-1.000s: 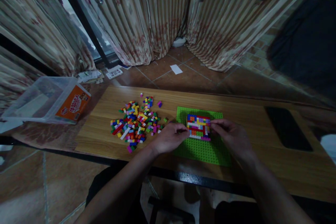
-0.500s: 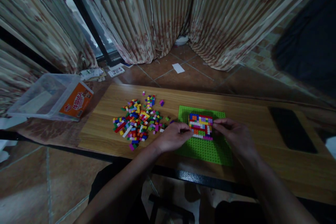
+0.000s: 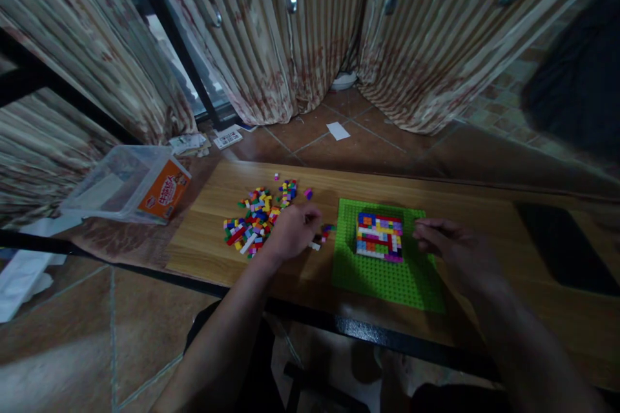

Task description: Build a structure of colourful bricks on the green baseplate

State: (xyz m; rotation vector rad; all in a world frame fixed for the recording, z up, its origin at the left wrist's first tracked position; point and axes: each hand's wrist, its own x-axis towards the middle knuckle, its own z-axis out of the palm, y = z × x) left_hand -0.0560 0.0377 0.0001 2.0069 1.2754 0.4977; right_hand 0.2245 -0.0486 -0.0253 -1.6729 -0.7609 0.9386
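A block of mixed-colour toy bricks (image 3: 380, 237) is fixed on a green studded baseplate (image 3: 387, 287), in its upper middle. My left hand (image 3: 293, 230) hovers at the right side of a heap of loose bricks (image 3: 252, 222) and covers part of it. Its fingers curl downward, slightly blurred, and their tips are hidden. By the baseplate's right edge is my right hand (image 3: 443, 242), apart from the built block. Its thumb and fingers are drawn together; whether a small brick is between them does not show.
A wooden table (image 3: 203, 206) carries everything, with a black flat slab (image 3: 564, 245) at the right. Left of the table is a clear plastic box (image 3: 113, 184) with an orange label. Patterned curtains (image 3: 324, 32) hang behind; a white paper (image 3: 338, 131) lies on the floor.
My left hand has left the built block and moved left to the brick heap. My right hand has drawn back to the right, off the block. The view has shifted slightly.
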